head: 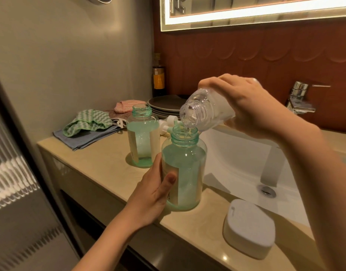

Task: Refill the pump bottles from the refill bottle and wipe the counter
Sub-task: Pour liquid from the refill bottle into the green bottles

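the desk [101, 169] is the part of the job not yet begun: neither grip holds a cloth, so the wipe is all to come

the refill is well on, by my judgement. the far pump bottle [143, 139] stands open-necked on the desk near the cloths, its liquid up near the shoulder, so it looks done apart from its pump. the near pump bottle [187, 173] stands at the desk's front edge, just beside the sink [236, 159]. the left grip [150, 196] curls round its body, thumb on the label. its level sits close under the shoulder. the right grip [250, 106] is wrapped round the refill bottle [203, 112], which is tipped mouth-down over the near bottle's neck with a thin stream running in. left to do: end the pour, refit the pumps, wipe

counted, largest first:
- one desk, one sink, one tap [299, 98]
- three cloths i can name: blue-grey [90, 137], green zigzag [86, 122], pink [125, 106]
- one stack of plates [164, 106]
- one white lidded box [250, 229]
- two pump bottles, one refill bottle, one dark bottle [158, 79] in the corner
- white pump heads [171, 121], seemingly two, half hidden behind the bottles
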